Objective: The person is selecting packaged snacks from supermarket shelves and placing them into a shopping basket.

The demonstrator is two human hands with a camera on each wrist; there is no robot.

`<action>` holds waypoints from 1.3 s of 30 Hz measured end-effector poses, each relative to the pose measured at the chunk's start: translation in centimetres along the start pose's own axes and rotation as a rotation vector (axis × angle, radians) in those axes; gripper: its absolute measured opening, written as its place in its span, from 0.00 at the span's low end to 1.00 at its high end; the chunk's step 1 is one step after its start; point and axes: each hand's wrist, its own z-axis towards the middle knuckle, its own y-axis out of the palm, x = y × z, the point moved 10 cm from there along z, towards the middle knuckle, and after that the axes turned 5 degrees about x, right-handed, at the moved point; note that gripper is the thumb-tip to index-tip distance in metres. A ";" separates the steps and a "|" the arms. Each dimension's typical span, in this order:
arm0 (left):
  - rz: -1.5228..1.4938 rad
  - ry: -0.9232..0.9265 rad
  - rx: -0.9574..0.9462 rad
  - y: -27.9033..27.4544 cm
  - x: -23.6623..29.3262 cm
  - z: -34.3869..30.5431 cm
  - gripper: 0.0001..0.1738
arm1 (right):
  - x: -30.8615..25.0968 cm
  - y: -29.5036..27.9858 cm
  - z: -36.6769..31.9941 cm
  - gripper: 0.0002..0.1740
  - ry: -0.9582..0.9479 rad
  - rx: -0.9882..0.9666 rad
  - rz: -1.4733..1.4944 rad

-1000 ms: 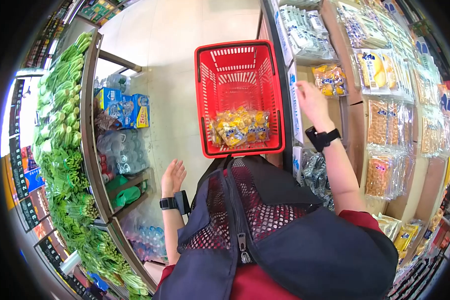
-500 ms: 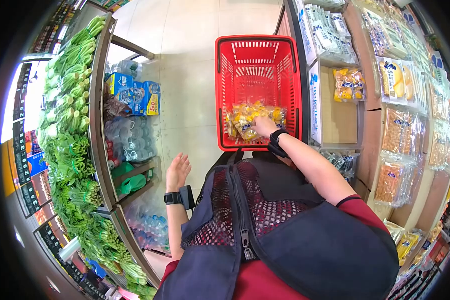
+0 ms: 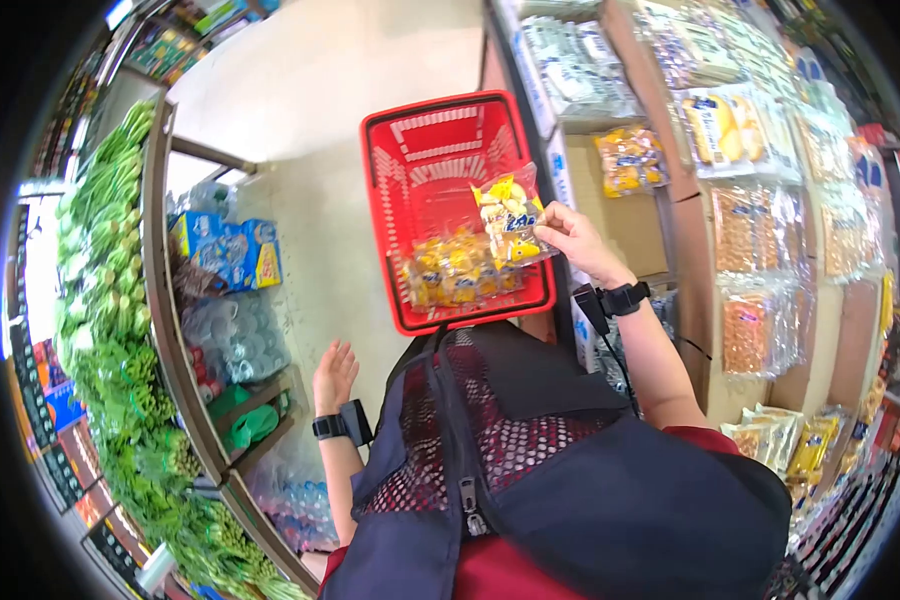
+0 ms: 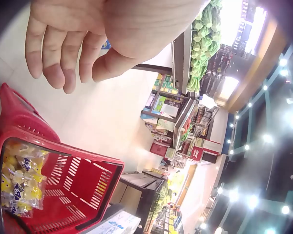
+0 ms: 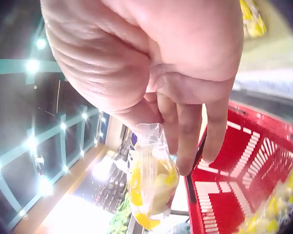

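My right hand point(image 3: 580, 245) pinches the edge of a yellow-and-clear snack packet point(image 3: 510, 218) over the right side of the red basket point(image 3: 378, 215). In the right wrist view the thumb and fingers of the hand point(image 5: 161, 83) grip the top of the packet point(image 5: 154, 187). Several similar packets point(image 3: 455, 272) lie at the near end of the basket. My left hand point(image 3: 336, 376) is held in the air left of the basket, fingers extended and holding nothing; the left wrist view shows the same hand point(image 4: 97, 39) above the floor.
Shelf boxes on the right hold packaged snacks point(image 3: 735, 130) and one orange-yellow packet point(image 3: 630, 160). On the left, a rack point(image 3: 157, 250) carries leafy greens point(image 3: 105, 290), with wrapped bottles point(image 3: 235, 335) and blue boxes point(image 3: 225, 248) below. Pale floor point(image 3: 320, 130) lies between.
My right hand went from above the shelf box down into the basket, and is now raised at its right side with a packet. The left hand stays extended beside the basket.
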 end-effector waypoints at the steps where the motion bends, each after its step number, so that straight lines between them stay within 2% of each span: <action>1: -0.021 -0.022 -0.006 1.7 -0.5 0.8 0.28 | -0.9 -4.7 -0.9 0.05 -0.022 0.145 -0.121; 2: -0.041 -0.033 0.042 0.9 -0.3 -0.1 0.25 | -0.9 -7.1 -1.5 0.05 -0.033 0.250 -0.207; 3: -0.028 -0.034 -0.006 1.0 -0.2 0.1 0.24 | -1.2 -7.6 -1.7 0.06 -0.073 0.259 -0.209; 4: -0.029 -0.026 -0.032 2.5 -0.2 0.8 0.24 | -1.9 -12.4 -2.3 0.06 -0.099 0.432 -0.291; 6: -0.006 -0.029 0.003 2.1 -0.4 0.1 0.23 | -1.2 -14.8 -3.0 0.06 -0.089 0.508 -0.341; 8: -0.009 -0.022 -0.005 2.8 -0.5 0.2 0.23 | -1.3 -17.8 -3.0 0.06 -0.091 0.601 -0.524; 10: -0.009 -0.016 -0.010 3.0 -0.7 0.2 0.23 | -1.1 -18.4 -2.6 0.07 -0.111 0.619 -0.519; 12: 0.026 -0.006 -0.003 2.8 -1.3 -0.2 0.29 | -0.8 -18.7 -1.7 0.07 -0.093 0.646 -0.640; 18: 0.022 0.023 0.020 2.4 -2.0 -1.3 0.30 | 1.2 -19.2 2.5 0.05 -0.079 0.680 -0.694; 21: 0.011 0.017 0.049 1.8 -2.7 -1.5 0.30 | 0.7 -19.0 3.8 0.05 -0.142 0.680 -0.720; 23: 0.014 0.012 0.074 1.4 -3.2 -1.6 0.30 | -0.6 -18.0 4.2 0.05 -0.319 0.664 -0.889; 27: 0.027 0.015 0.082 1.8 -3.9 -2.1 0.31 | -0.7 -16.8 4.2 0.05 -0.270 0.654 -0.966; 29: 0.029 0.023 0.058 2.8 -3.2 -0.9 0.32 | -1.0 -17.3 3.5 0.08 -0.104 0.665 -1.053; 30: 0.025 0.019 0.057 1.6 -3.8 -1.8 0.32 | -3.7 -15.6 1.8 0.11 -0.170 0.723 -1.190; 31: 0.038 0.005 0.075 1.6 -3.6 -2.1 0.33 | -4.2 -15.5 1.4 0.13 -0.200 0.737 -1.203; 32: 0.034 0.000 0.094 1.3 -3.7 -2.3 0.33 | -4.4 -14.8 1.1 0.15 -0.228 0.733 -1.214; 33: 0.035 0.000 0.096 0.6 -3.8 -2.6 0.33 | -6.0 -12.7 0.2 0.17 -0.299 0.681 -1.090; 34: 0.049 0.002 0.076 1.1 -3.4 -2.3 0.34 | -6.3 -12.1 -0.4 0.13 -0.313 0.697 -1.096; 36: 0.038 -0.003 0.084 0.7 -3.4 -1.8 0.34 | -4.1 -7.7 0.4 0.08 -0.232 0.392 -0.728; 37: 0.042 -0.018 0.076 0.8 -3.6 -2.1 0.34 | -4.6 -7.1 -0.2 0.07 -0.260 0.423 -0.730; 38: 0.040 -0.015 0.079 0.9 -3.5 -1.7 0.34 | -3.6 -4.9 -0.1 0.07 -0.166 0.312 -0.696; 39: 0.042 -0.008 0.072 0.9 -3.1 -1.4 0.34 | -1.1 0.2 0.8 0.08 -0.255 0.079 -0.806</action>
